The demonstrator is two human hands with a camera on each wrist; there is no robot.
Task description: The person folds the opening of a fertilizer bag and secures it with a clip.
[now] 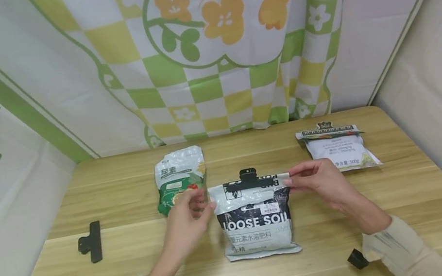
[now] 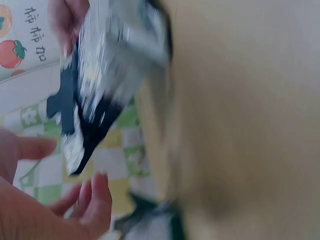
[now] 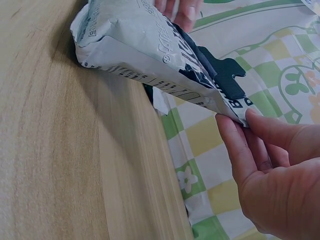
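Observation:
A white and black "LOOSE SOIL" bag stands at the middle of the table, its folded top held by a black clip. My right hand pinches the bag's top right corner between thumb and fingers, as the right wrist view also shows. Beside the opposite corner is my left hand, thumb and fingers spread apart; in the left wrist view a gap shows between the fingers and the bag.
Behind my left hand lies a green and white bag. A white bag with a clip across its top sits at the back right. Another black clip rests on the left of the wooden table. Patterned cloth hangs behind.

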